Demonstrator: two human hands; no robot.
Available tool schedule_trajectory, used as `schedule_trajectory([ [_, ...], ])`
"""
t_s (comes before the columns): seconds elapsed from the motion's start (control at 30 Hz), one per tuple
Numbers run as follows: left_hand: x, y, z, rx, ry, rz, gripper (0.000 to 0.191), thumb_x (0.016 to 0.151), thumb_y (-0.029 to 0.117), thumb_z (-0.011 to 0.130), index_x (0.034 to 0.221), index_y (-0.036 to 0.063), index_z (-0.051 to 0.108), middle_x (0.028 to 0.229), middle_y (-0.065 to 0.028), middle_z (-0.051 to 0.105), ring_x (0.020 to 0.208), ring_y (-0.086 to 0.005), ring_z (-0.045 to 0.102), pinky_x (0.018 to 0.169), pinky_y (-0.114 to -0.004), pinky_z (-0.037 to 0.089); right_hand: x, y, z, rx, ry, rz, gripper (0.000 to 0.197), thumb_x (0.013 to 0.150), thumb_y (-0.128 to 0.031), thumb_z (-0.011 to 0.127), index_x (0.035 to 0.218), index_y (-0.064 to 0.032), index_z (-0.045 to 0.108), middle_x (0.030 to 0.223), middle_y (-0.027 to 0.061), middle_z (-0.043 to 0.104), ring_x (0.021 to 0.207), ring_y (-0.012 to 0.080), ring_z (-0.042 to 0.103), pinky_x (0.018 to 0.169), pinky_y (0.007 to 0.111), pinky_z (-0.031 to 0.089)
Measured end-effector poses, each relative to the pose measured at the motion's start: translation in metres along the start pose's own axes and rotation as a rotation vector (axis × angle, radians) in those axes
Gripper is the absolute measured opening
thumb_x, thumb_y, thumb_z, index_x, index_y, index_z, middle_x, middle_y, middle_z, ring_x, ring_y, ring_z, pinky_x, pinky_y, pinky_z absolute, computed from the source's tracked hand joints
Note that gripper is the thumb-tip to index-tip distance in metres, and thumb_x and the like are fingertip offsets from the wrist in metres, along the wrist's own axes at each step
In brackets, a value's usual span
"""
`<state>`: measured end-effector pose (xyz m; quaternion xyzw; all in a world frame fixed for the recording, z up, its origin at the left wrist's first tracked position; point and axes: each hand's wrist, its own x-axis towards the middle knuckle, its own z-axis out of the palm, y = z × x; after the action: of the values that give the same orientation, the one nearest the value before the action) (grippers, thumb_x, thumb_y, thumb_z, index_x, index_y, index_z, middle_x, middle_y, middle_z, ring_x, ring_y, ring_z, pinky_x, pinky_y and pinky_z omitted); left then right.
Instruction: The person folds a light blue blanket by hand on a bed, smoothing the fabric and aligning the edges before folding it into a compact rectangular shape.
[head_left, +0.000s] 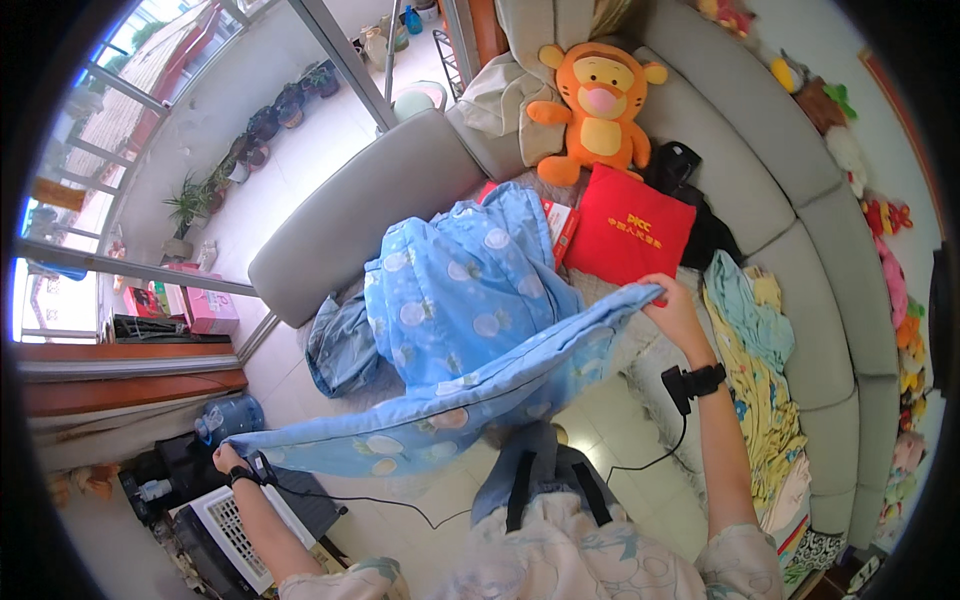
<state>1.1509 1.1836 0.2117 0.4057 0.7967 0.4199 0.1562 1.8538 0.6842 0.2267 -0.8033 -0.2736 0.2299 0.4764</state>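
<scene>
A light-blue quilt (472, 292) printed with pale round fruit shapes lies partly heaped on the grey sofa, its near edge stretched in the air across the view. My left hand (227, 457) grips one corner at the lower left, close to a blue water bottle. At the right, my right hand (666, 300) holds the other end of that edge, just below a red square cushion (630, 225). The stretched edge sags between my hands, above my knees. Each wrist wears a black strap with a cable.
An orange plush tiger (600, 112) sits in the sofa corner. Yellow printed cloth (757, 405) and a teal garment (750, 307) lie on the right seat. A grey-blue garment (341, 349) is left of the quilt. A water bottle (231, 417) and white crate (236, 536) stand lower left.
</scene>
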Motion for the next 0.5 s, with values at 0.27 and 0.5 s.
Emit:
schedule_trajectory([
  [0.27, -0.152, 0.106, 0.379, 0.449, -0.621, 0.98, 0.038, 0.063, 0.015, 0.061, 0.099, 0.0015, 0.058, 0.103, -0.0165, 0.057, 0.098, -0.0317, 0.052, 0.088, -0.039, 0.039, 0.035, 0.028, 0.075, -0.566, -0.074, -0.133, 0.022, 0.063, -0.004, 0.061, 0.082, -0.0117, 0.065, 0.066, 0.0108, 0.055, 0.061, 0.0271, 0.053, 0.053, 0.036, 0.042],
  [0.5, -0.435, 0.136, 0.61, 0.26, -1.373, 1.304, 0.036, 0.071, 0.015, 0.058, 0.106, 0.008, 0.054, 0.113, -0.0144, 0.051, 0.106, -0.034, 0.047, 0.089, -0.04, 0.039, 0.032, 0.033, 0.106, -0.66, -0.138, -0.097, 0.018, 0.06, -0.006, 0.065, 0.076, -0.0155, 0.064, 0.09, 0.0058, 0.05, 0.095, 0.025, 0.047, 0.085, 0.041, 0.036],
])
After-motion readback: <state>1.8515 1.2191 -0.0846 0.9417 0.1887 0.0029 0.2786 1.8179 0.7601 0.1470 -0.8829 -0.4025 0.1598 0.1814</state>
